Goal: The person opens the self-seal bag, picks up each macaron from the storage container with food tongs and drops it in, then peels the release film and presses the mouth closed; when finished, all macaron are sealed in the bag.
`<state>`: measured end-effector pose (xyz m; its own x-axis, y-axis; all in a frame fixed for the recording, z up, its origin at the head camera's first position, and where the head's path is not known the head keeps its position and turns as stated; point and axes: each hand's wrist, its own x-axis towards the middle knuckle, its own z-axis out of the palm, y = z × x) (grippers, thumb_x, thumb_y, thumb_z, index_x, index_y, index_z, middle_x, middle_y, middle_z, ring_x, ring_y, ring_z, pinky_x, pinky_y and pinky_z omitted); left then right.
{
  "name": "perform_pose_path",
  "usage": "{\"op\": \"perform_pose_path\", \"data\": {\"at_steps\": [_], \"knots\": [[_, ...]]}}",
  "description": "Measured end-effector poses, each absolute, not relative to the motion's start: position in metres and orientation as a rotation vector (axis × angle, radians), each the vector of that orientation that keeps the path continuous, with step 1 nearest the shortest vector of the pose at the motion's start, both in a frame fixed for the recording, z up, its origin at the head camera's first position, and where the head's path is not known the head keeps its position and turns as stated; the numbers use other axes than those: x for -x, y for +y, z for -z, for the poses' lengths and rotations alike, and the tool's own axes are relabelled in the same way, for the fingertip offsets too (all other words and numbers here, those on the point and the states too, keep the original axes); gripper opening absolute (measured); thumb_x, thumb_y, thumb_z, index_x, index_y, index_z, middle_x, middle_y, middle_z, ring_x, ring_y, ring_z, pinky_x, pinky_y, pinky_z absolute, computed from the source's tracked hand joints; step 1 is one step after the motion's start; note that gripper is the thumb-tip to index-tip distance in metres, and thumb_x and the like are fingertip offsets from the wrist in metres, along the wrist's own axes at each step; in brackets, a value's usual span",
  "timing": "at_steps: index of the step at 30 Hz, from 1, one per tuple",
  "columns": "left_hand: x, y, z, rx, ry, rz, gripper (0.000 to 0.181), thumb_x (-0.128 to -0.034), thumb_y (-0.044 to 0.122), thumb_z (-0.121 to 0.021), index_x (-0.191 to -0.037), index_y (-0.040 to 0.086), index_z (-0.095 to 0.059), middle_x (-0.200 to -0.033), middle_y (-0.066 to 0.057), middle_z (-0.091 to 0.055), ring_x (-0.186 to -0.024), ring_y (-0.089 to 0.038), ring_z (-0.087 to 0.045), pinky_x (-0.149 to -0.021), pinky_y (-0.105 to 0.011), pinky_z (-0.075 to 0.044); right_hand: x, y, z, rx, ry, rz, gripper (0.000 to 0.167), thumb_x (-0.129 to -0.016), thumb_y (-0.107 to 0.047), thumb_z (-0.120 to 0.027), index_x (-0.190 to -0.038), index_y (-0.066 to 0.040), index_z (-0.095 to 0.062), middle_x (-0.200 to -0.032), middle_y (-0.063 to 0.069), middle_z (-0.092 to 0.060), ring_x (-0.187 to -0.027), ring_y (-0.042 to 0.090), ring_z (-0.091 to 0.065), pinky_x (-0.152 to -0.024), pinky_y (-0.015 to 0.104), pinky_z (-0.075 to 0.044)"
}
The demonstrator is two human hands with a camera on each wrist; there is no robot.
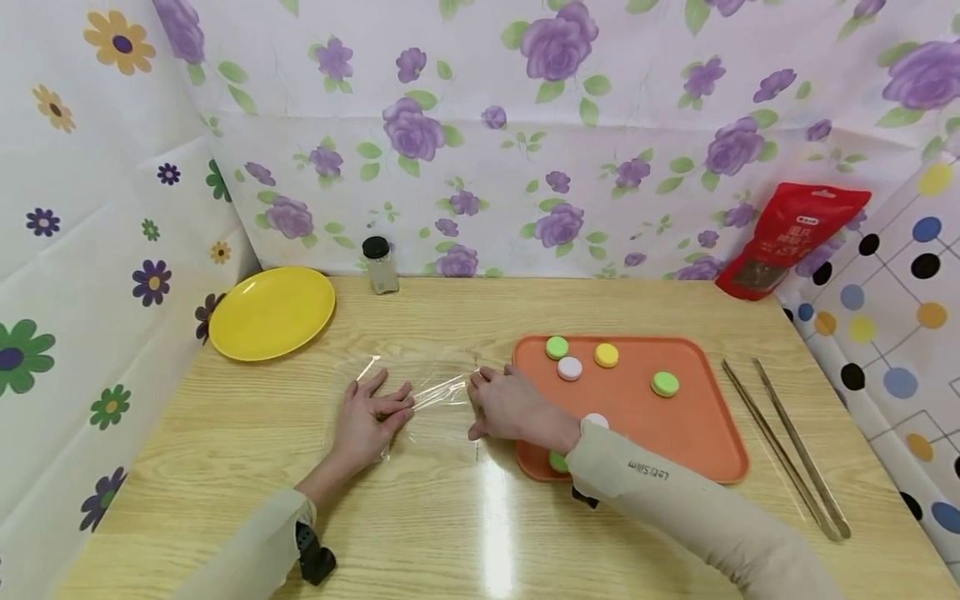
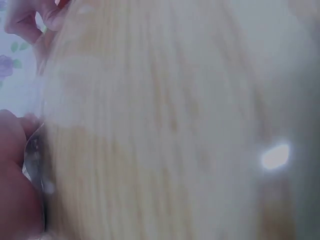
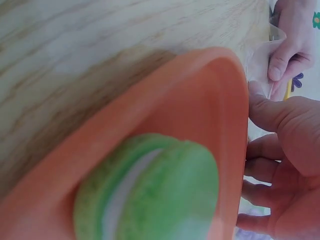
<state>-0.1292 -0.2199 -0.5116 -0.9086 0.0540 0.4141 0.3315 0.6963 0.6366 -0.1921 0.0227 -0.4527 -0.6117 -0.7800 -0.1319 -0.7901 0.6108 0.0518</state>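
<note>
A clear plastic bag (image 1: pixel 438 429) lies flat on the table, with shiny creases between the two hands. My left hand (image 1: pixel 371 417) is over its left part, thumb and index finger pinching the film; the other fingers are spread. At the bag's right edge, my right hand (image 1: pixel 510 404) grips the film with bent fingers, partly above the left rim of an orange tray (image 1: pixel 637 450). Several macarons sit on that tray, among them a green macaron (image 3: pixel 165 190) close to the right wrist and a yellow macaron (image 1: pixel 607 355). The right fingertips are partly hidden.
A yellow plate (image 1: pixel 272 313) leans at the back left, near a small black-capped jar (image 1: pixel 381 267). Metal tongs (image 1: pixel 787 450) lie right of the tray. A red pouch (image 1: pixel 795 237) stands in the back right corner. Patterned cloth walls border the table (image 1: pixel 420 533).
</note>
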Motion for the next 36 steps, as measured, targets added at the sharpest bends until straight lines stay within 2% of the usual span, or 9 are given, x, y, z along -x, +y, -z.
{"op": "perform_pose_path", "data": {"at_steps": [5, 11, 17, 21, 22, 26, 29, 32, 36], "knots": [[0.130, -0.220, 0.511, 0.275, -2.466, 1.154, 0.010, -0.0759, -0.005, -0.082, -0.081, 0.003, -0.078, -0.099, -0.012, -0.075, -0.119, -0.046, -0.057, -0.110, -0.069, -0.015, 0.193, 0.022, 0.454, 1.335, 2.735, -0.177, 0.045, -0.083, -0.059, -0.073, -0.095, -0.017, -0.069, -0.113, 0.002, -0.060, -0.123, 0.024, -0.054, -0.097, 0.050, -0.047], [0.130, -0.215, 0.513, 0.301, -2.412, 1.097, 0.018, -0.0727, -0.013, -0.078, -0.072, 0.005, -0.073, -0.096, -0.012, -0.076, -0.106, -0.042, -0.063, -0.107, -0.073, -0.019, 0.193, 0.022, 0.454, 1.290, 2.709, -0.169, 0.061, -0.084, -0.058, -0.073, -0.123, -0.011, -0.069, -0.136, 0.006, -0.057, -0.135, 0.027, -0.046, -0.104, 0.052, -0.042], [0.129, -0.211, 0.514, 0.232, -2.340, 1.240, 0.016, -0.0748, -0.018, -0.074, -0.073, -0.001, -0.072, -0.091, -0.015, -0.075, -0.100, -0.041, -0.066, -0.112, -0.065, -0.020, 0.193, 0.021, 0.454, 1.306, 2.697, -0.193, 0.061, -0.085, -0.059, -0.072, -0.124, -0.012, -0.068, -0.130, 0.005, -0.058, -0.131, 0.025, -0.048, -0.101, 0.051, -0.044], [0.128, -0.209, 0.510, 0.153, -2.288, 1.392, 0.013, -0.0776, -0.018, -0.073, -0.079, -0.005, -0.075, -0.090, -0.016, -0.075, -0.099, -0.040, -0.067, -0.116, -0.053, -0.022, 0.193, 0.021, 0.453, 1.299, 2.690, -0.185, 0.063, -0.085, -0.059, -0.072, -0.126, -0.012, -0.067, -0.131, 0.005, -0.058, -0.130, 0.025, -0.048, -0.102, 0.052, -0.043], [0.128, -0.209, 0.508, 0.135, -2.277, 1.424, 0.012, -0.0785, -0.017, -0.073, -0.081, -0.006, -0.076, -0.091, -0.017, -0.074, -0.099, -0.040, -0.066, -0.115, -0.047, -0.028, 0.193, 0.021, 0.453, 1.298, 2.689, -0.182, 0.064, -0.085, -0.059, -0.072, -0.127, -0.011, -0.067, -0.132, 0.006, -0.058, -0.130, 0.025, -0.048, -0.102, 0.052, -0.043], [0.127, -0.209, 0.500, 0.073, -2.245, 1.527, 0.007, -0.0816, -0.016, -0.072, -0.085, -0.010, -0.075, -0.094, -0.021, -0.073, -0.099, -0.041, -0.066, -0.097, -0.021, -0.045, 0.193, 0.018, 0.452, 1.300, 2.682, -0.178, 0.066, -0.084, -0.059, -0.072, -0.129, -0.011, -0.066, -0.131, 0.006, -0.058, -0.125, 0.024, -0.050, -0.103, 0.051, -0.042], [0.125, -0.211, 0.496, 0.036, -2.238, 1.554, 0.006, -0.0836, -0.015, -0.070, -0.081, -0.011, -0.074, -0.095, -0.022, -0.073, -0.098, -0.039, -0.066, -0.083, -0.011, -0.046, 0.193, 0.017, 0.451, 1.305, 2.675, -0.171, 0.067, -0.084, -0.059, -0.073, -0.131, -0.010, -0.065, -0.133, 0.006, -0.058, -0.126, 0.024, -0.050, -0.104, 0.051, -0.041], [0.124, -0.215, 0.494, 0.049, -2.260, 1.484, 0.010, -0.0833, -0.016, -0.070, -0.077, -0.010, -0.073, -0.093, -0.019, -0.073, -0.095, -0.036, -0.066, -0.087, -0.019, -0.049, 0.193, 0.016, 0.451, 1.297, 2.671, -0.147, 0.066, -0.083, -0.057, -0.075, -0.129, -0.010, -0.066, -0.135, 0.008, -0.058, -0.128, 0.025, -0.050, -0.104, 0.052, -0.041], [0.127, -0.216, 0.499, 0.230, -2.403, 1.228, 0.011, -0.0803, -0.010, -0.076, -0.091, -0.009, -0.073, -0.104, -0.019, -0.072, -0.101, -0.038, -0.063, -0.099, -0.048, -0.045, 0.192, 0.017, 0.450, 1.245, 2.671, -0.143, 0.069, -0.082, -0.056, -0.077, -0.132, -0.009, -0.065, -0.142, 0.010, -0.055, -0.134, 0.028, -0.046, -0.107, 0.053, -0.038]]}}
